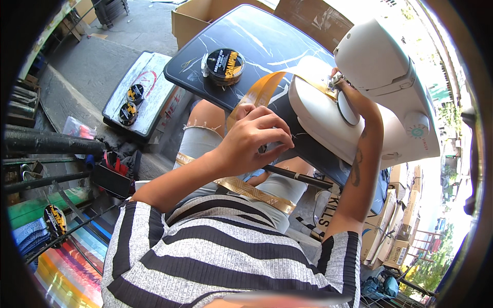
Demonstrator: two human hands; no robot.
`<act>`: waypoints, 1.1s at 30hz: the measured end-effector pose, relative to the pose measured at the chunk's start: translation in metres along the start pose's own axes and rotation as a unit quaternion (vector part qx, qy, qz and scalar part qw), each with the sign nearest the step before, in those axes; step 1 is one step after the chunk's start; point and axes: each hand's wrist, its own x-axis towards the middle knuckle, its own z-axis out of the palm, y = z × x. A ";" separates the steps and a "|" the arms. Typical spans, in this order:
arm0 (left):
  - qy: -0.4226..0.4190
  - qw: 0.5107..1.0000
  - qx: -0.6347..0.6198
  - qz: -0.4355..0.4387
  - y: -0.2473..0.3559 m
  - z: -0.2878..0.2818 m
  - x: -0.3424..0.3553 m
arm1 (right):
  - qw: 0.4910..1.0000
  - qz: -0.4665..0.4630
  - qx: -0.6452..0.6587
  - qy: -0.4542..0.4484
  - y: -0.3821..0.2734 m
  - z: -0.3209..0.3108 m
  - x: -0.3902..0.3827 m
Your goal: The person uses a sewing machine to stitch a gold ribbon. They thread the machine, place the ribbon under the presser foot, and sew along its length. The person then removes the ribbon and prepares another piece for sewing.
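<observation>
A white sewing machine (380, 66) stands on a dark marbled table (257, 31). My right hand (349, 90) reaches under its head, beside the needle area; the machine partly hides the fingers. A gold ribbon (262, 90) runs from under the machine head, arches over the bed and drops behind my left hand (257, 136). My left hand hovers above my lap, fingers curled and thumb near the index fingertip. Anything between them is too small to make out. A patterned gold ribbon (257, 195) lies across my lap.
A stack of round black-and-gold discs (226, 66) sits on the table's left part. Similar discs (135, 93) rest on a white-topped box (120, 79) to the left. Open cardboard boxes (195, 23) stand behind the table, and dark metal bars (51, 141) are at far left.
</observation>
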 end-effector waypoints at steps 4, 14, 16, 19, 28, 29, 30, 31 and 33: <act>-0.004 1.000 -0.010 -0.005 0.003 0.000 -0.001 | 0.999 -0.018 0.037 0.000 -0.004 0.003 -0.002; -0.007 0.999 0.029 0.034 0.011 0.004 0.006 | 0.999 -0.035 0.000 0.033 -0.002 0.009 0.001; -0.006 0.995 0.083 0.055 0.010 0.007 0.018 | 0.995 -0.088 0.030 0.032 -0.005 0.009 0.000; -0.003 0.983 0.168 0.070 0.003 0.024 0.047 | 0.995 -0.090 0.033 0.033 -0.011 0.007 -0.002; -0.013 0.960 0.278 0.022 -0.001 0.050 0.065 | 0.987 -0.138 -0.009 0.083 -0.013 0.007 -0.002; -0.012 0.960 0.278 0.023 0.000 0.051 0.065 | 0.986 -0.141 -0.012 0.084 -0.013 0.007 -0.002; -0.010 0.960 0.278 0.023 0.000 0.051 0.066 | 0.986 -0.144 -0.015 0.085 -0.013 0.006 -0.002; -0.008 0.960 0.278 0.023 0.001 0.052 0.066 | 0.985 -0.147 -0.017 0.087 -0.014 0.006 -0.002; -0.009 0.960 0.279 0.021 0.002 0.053 0.067 | 0.984 -0.150 -0.022 0.089 -0.014 0.006 -0.002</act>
